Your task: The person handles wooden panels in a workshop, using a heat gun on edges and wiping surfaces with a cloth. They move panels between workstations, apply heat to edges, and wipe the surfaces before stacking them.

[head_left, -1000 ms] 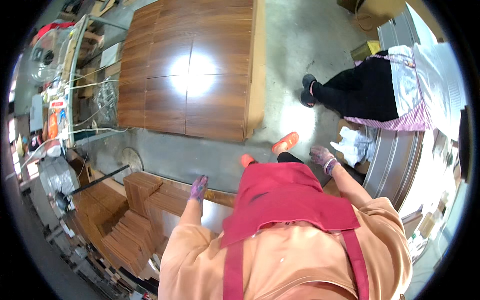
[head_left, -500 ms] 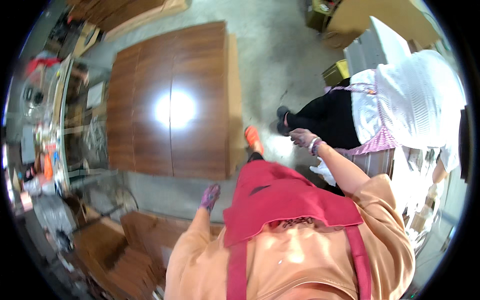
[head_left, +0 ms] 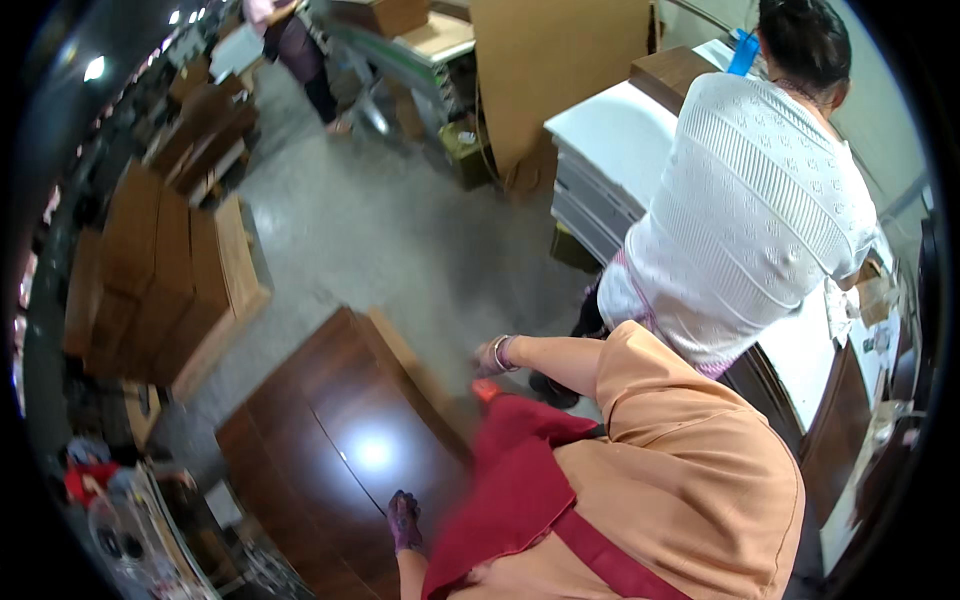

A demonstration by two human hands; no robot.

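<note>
My left hand (head_left: 405, 522), in a thin purple-grey glove, is over the near right part of a large stack of dark brown wood-grain panels (head_left: 290, 480). Its fingers hang loosely apart and nothing shows in them; whether it touches the top panel I cannot tell. My right hand (head_left: 488, 360), with a bangle at the wrist, is out in front of my red apron (head_left: 515, 490), past the stack's right side. Motion smears its fingers, and no held thing can be made out. A bright light reflects off the top panel.
Close on my right, a person in a white knitted top (head_left: 760, 190) stands at a workbench, back toward me. White panels (head_left: 610, 140) are piled beyond. More brown panels (head_left: 150, 270) stand on a pallet at far left. Grey concrete floor (head_left: 350, 210) runs between; another person (head_left: 295, 60) stands far off.
My view has swung to the right and up, so the brown stack now lies lower left. My left hand has come over the stack. The person in white now faces the bench.
</note>
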